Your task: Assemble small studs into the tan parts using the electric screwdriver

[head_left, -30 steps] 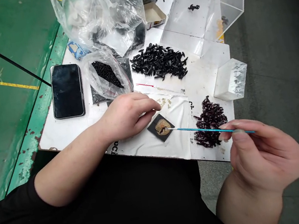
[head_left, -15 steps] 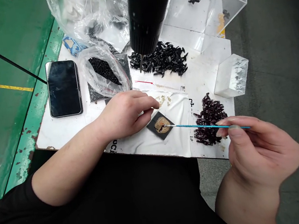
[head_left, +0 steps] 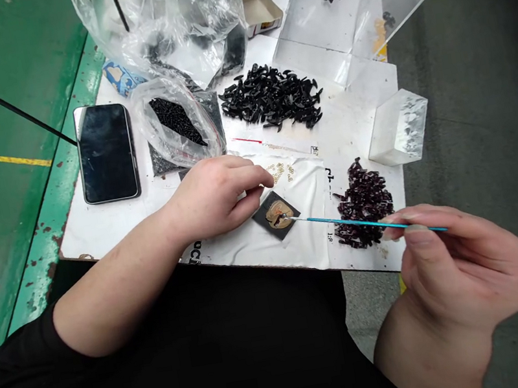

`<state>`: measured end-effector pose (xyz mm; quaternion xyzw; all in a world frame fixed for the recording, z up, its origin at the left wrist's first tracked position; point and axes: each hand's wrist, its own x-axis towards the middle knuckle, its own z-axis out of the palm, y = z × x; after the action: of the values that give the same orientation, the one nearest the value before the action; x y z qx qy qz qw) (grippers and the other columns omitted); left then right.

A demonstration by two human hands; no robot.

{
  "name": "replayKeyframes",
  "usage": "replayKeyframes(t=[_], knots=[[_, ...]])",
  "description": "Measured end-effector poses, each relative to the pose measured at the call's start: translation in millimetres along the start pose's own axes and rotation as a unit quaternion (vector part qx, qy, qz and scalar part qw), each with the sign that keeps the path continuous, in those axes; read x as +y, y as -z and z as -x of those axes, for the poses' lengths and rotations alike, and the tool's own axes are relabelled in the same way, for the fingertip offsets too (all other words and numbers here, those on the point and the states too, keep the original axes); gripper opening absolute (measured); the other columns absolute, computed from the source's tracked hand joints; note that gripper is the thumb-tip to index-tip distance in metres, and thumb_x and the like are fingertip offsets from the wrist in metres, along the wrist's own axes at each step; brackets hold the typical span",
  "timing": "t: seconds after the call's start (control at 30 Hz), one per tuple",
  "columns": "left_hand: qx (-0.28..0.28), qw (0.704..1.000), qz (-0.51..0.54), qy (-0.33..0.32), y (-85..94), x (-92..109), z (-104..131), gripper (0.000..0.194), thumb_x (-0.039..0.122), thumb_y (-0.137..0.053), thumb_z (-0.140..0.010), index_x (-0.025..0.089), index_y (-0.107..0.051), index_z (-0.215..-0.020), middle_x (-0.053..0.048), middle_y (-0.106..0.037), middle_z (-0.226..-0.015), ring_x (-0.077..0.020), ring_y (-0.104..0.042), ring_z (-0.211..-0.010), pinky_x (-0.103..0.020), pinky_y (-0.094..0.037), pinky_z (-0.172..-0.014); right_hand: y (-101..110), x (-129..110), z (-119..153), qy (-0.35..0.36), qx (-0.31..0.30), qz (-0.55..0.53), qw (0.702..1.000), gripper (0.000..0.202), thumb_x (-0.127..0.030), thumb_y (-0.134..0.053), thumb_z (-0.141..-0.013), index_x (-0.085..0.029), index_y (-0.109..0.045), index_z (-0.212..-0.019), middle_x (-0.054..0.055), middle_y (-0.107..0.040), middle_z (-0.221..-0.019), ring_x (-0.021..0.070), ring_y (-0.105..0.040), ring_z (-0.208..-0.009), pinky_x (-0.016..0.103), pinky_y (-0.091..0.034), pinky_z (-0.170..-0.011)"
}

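My right hand pinches the blue handle of a thin paintbrush between thumb and fingers. The brush's tip meets a tan, glue-like patch on a small dark square plate. My left hand lies at the plate's left with forefinger and thumb apart, holding nothing I can see. Beside its fingertip several tiny gold rings rest on a white sheet. A heap of dark reddish small parts sits under the brush handle, near my right fingers.
Black curved parts form a pile behind. An open plastic bag of black pellets stands left of them, then a phone. Further back are a large clear bag, a small carton, clear trays and a translucent box.
The black cylindrical tool that hung over the black pile has left the view. My right hand has shifted slightly right with the brush, whose tip stays at the patch. My left hand is almost still.
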<state>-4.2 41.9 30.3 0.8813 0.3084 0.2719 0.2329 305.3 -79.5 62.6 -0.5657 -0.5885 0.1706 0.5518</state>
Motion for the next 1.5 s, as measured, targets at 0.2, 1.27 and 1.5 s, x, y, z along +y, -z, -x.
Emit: replayKeyframes(t=[0.2, 1.27, 1.5], knots=[[0.027, 1.0, 0.01, 0.009, -0.4, -2, 0, 0.02, 0.028, -0.066, -0.109, 0.022, -0.084, -0.113, -0.007, -0.085, -0.109, -0.021, -0.081, -0.099, -0.033, -0.063, -0.088, 11, 12, -22, 0.128, 0.196, 0.02, 0.972, 0.018, -0.021, -0.086, -0.088, -0.034, -0.091, -0.098, 0.001, -0.08, -0.082, 0.0239, -0.067, -0.059, 0.044, -0.048, -0.049], [0.126, 0.992, -0.016, -0.008, 8.5, 6, -4, 0.013, 0.021, -0.07, -0.108, 0.019, -0.082, -0.105, -0.005, -0.083, -0.099, -0.0167, -0.08, -0.09, -0.027, -0.063, -0.083, 32, 69, -45, 0.122, 0.166, 0.403, 0.892, 0.021, -0.039, -0.076, -0.104, -0.022, -0.088, -0.11, 0.008, -0.087, -0.103, 0.0217, -0.082, -0.09, 0.036, -0.066, -0.081], [0.125, 0.992, -0.013, -0.014, 8.1, 4, -4, 0.012, 0.022, -0.071, -0.107, 0.02, -0.082, -0.106, -0.004, -0.084, -0.099, -0.0177, -0.08, -0.09, -0.028, -0.063, -0.084, 30, 58, -45, 0.107, 0.182, 0.443, 0.871, 0.025, -0.04, -0.075, -0.103, -0.02, -0.084, -0.092, 0.006, -0.081, -0.084, 0.0204, -0.074, -0.076, 0.034, -0.057, -0.073]])
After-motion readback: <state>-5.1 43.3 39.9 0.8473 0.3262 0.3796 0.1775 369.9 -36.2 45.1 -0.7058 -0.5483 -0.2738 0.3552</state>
